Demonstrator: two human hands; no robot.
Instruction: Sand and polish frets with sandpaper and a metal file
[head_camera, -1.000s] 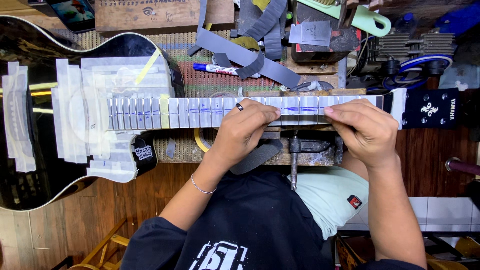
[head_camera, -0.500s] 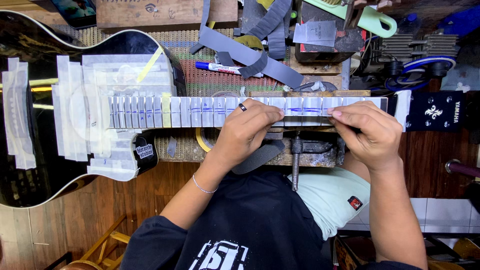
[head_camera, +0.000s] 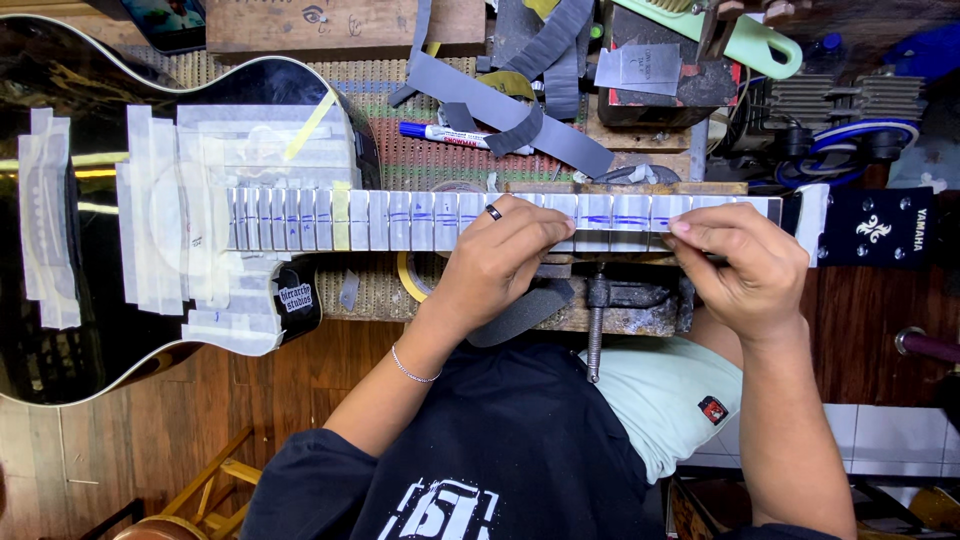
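A black acoustic guitar (head_camera: 60, 90) lies across the bench with its headstock (head_camera: 875, 228) to the right. Its neck (head_camera: 400, 220) and upper body are covered with pale masking tape, marked with blue lines between the frets. My left hand (head_camera: 495, 265), wearing a ring and a bracelet, rests its fingertips on the neck's near edge. My right hand (head_camera: 745, 270) pinches at the same edge closer to the headstock. Between them runs a thin grey bar (head_camera: 620, 242), held at both ends against the neck; its exact kind is unclear.
A blue marker (head_camera: 455, 135) and grey abrasive strips (head_camera: 500, 100) lie behind the neck. A metal clamp (head_camera: 597, 320) hangs under the neck support. A tape roll (head_camera: 408, 275) peeks out below the neck. A wooden block (head_camera: 340, 25) and a green handle (head_camera: 745, 40) sit at the back.
Almost nothing has changed. My right fingertips have slid slightly toward the headstock, and both hands stay on the neck.
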